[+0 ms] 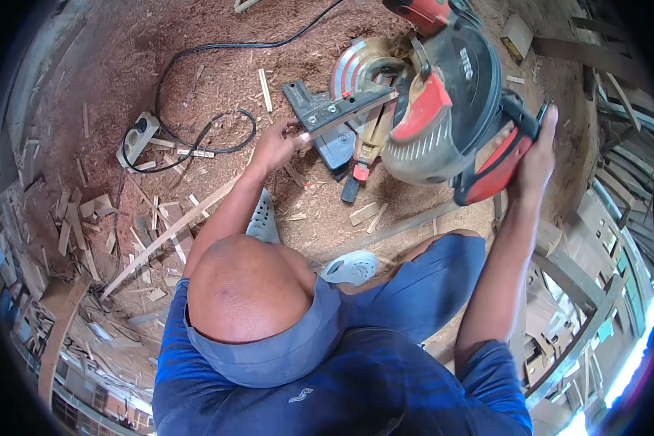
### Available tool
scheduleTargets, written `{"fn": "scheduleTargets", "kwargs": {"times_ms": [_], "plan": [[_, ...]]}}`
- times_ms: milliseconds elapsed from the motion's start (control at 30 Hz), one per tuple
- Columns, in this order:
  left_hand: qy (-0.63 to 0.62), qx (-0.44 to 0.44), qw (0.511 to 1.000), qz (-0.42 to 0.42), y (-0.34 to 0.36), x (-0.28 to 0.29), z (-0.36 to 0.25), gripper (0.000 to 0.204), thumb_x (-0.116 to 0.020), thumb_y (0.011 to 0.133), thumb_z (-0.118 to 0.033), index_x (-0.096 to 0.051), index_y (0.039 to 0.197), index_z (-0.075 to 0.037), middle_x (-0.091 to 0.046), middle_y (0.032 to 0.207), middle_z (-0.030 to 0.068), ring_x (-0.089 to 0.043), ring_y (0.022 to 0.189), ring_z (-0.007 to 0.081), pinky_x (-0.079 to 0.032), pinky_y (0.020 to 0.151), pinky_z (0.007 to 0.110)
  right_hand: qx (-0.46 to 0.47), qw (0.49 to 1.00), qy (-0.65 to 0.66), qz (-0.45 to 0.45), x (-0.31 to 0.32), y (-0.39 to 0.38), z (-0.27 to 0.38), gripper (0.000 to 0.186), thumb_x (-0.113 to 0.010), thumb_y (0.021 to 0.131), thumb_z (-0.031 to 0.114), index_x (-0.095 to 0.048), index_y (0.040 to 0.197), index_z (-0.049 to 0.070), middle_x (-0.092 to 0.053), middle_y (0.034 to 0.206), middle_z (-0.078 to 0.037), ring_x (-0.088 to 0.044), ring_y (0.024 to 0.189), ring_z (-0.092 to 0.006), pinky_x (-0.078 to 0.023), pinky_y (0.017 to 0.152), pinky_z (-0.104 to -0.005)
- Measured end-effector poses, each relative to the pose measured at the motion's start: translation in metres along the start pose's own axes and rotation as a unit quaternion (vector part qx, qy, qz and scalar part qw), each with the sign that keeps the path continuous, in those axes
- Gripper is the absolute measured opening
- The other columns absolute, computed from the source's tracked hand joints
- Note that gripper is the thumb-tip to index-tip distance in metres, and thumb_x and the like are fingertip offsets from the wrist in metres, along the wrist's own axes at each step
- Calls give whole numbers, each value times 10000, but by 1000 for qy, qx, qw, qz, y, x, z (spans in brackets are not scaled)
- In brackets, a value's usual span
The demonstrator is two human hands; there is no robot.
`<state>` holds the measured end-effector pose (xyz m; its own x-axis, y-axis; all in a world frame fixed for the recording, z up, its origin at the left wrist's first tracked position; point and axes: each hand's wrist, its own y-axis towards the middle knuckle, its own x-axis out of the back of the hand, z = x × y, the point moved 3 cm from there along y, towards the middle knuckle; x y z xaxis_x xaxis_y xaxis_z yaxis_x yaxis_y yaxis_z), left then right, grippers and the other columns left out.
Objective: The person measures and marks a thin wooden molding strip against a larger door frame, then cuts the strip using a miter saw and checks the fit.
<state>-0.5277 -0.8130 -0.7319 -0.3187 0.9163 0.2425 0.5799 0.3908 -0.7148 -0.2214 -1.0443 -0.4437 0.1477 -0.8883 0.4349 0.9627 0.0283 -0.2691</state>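
A miter saw (443, 109) with a black and red body and a grey lower guard stands on the sawdust-covered ground in front of me. My right hand (536, 163) is wrapped round its red and black handle (495, 168), with the saw head raised to the right. At the left end of the saw's metal fence (349, 109), my left hand (277, 147) is closed, fingers pinched together. A long thin wooden strip (174, 229) slants up from the lower left, passes behind my left forearm and leads to that hand. My fingers partly hide where they grip it.
A power strip (138, 139) with a black cable (168, 80) lies to the left. Wood offcuts (73, 221) are scattered at left, and a wood block (517, 36) sits at the far right. Stacked timber (588, 276) lines the right side. My shoes (350, 268) are close to the saw.
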Motion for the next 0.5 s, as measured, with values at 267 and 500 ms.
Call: {"fn": "scheduleTargets", "kwargs": {"times_ms": [267,500], "plan": [[16,-24,999,-16,11,-2,21,692,-824,892,-481,-651,1430,-82,-755,1188,208,-719,1117,328,-535,981,426,46,994,96,-3,-9,-46,-45,749,-429,1077,700,-631,1200,-10,-706,937,-140,-689,839,-223,-572,793,-345],[8,-22,999,-22,6,-4,10,628,-843,909,-369,-651,1431,-78,-760,1032,126,-701,931,195,-534,850,366,89,971,214,60,0,-45,-75,595,-430,1124,571,-603,1261,18,-671,1105,-134,-666,944,-231,-561,860,-409]]}}
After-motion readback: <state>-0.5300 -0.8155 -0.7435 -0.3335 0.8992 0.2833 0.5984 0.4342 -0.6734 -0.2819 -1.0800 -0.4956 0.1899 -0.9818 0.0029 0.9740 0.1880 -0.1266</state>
